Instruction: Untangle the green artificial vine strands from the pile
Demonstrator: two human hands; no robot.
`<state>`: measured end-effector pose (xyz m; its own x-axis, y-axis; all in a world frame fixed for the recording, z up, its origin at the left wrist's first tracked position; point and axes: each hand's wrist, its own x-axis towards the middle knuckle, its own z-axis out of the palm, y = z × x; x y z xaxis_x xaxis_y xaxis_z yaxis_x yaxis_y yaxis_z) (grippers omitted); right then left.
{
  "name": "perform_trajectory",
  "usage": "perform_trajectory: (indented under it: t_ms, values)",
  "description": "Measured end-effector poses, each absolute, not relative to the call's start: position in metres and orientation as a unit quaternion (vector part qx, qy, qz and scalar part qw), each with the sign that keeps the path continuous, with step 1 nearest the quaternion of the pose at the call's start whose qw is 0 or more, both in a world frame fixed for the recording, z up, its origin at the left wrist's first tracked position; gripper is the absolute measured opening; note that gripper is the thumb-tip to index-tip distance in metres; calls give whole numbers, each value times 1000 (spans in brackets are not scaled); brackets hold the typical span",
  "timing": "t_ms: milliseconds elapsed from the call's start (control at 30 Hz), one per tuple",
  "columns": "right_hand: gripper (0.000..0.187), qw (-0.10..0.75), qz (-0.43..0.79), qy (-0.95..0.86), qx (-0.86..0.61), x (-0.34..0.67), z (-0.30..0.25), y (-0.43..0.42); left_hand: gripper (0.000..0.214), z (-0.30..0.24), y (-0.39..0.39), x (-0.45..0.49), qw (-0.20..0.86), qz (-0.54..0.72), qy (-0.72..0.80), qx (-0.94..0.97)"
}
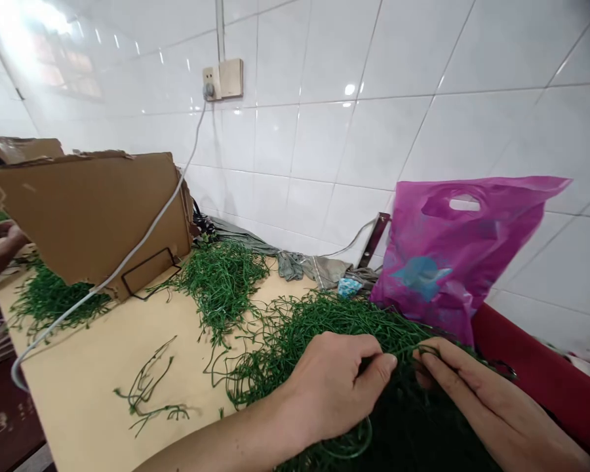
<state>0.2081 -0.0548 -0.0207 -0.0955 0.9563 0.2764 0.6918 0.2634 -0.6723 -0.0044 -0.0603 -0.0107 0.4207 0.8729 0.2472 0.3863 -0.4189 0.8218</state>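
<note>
Along the near edge, two bare hands are shown: by the left hand (334, 383), thumb and forefinger are brought together on one green strand (406, 352); by the right hand (476, 393), the same strand is pinched between the fingertips. Between and beneath both hands, one large pile (319, 321) of similar strands is spread. To the left, one loose cluster (136, 396) of a few strands is set well apart. One red surface (535, 367) is seen at the right. Just behind the large pile, one magenta bag (472, 249) with a cut-out handle is stood upright. Farther left, a second pile (221, 282) is heaped beside one large cardboard sheet (93, 216), by which a third pile (54, 295) is partly hidden. At the foot of the sheet, one black wire frame (145, 264) is placed. At the far left, another person's arm (0, 252) is cut off by the edge of view. All three piles are borne by one pale yellow tabletop (93, 373). Along its back, grey cloth (327, 270) is bunched. The room is closed off by one wall (314, 137) of glossy white tiles, on which one socket (231, 78) is mounted; from it, one pale cable (164, 208) is draped across the cardboard.
</note>
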Motion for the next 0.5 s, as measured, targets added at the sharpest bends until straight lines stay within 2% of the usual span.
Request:
perform_trajectory:
  t_ms: [200,367,500]
  values:
    - [27,347,72,-721,-596,201,-29,-46,39,-8,-63,-4,307,339,406,791]
    - [28,297,57,-732,-610,193,-39,-44,34,-20,-61,7,192,276,412,847]
    - [28,315,37,-722,-615,192,-55,-35,30,-41,-63,27,134,231,379,886]
